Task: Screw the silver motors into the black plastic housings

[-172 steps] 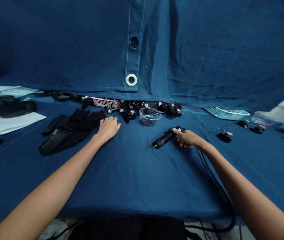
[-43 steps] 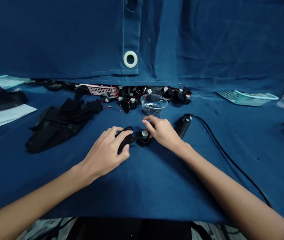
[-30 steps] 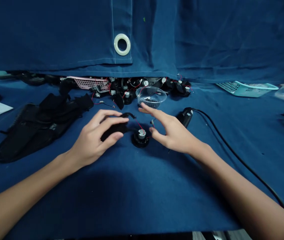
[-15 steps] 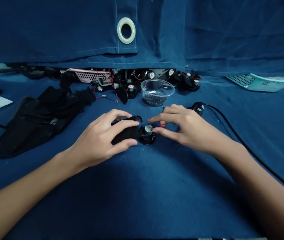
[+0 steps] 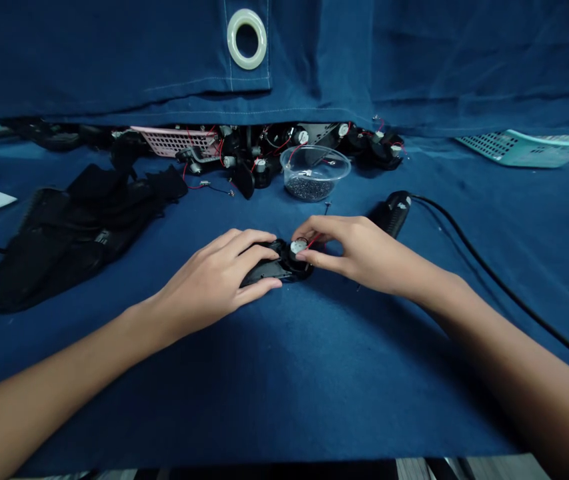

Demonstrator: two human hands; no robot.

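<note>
My left hand (image 5: 231,270) is wrapped over a black plastic housing (image 5: 268,268) that lies on the blue cloth, fingers along its far side and thumb along its near side. At the housing's right end is a small round motor (image 5: 298,248) with a pale end face and a red wire. My right hand (image 5: 337,243) pinches this motor between thumb and fingertips. The wire runs under the right hand, and a thin dark lead with a small metal end stands out beyond its knuckles. How the motor sits in the housing is partly hidden by my fingers.
Behind my hands stands a clear plastic tub (image 5: 314,175) of small dark pieces. A black corded tool (image 5: 391,212) lies beyond my right hand. Black fabric-like pieces (image 5: 79,233) lie left. A pink basket (image 5: 179,141), several motor assemblies and a turquoise basket (image 5: 529,148) line the curtain.
My right fingers have closed around the motor, where they were spread beside it. The black housing has turned under my left hand and now shows its smoother side. The view has tilted slightly down.
</note>
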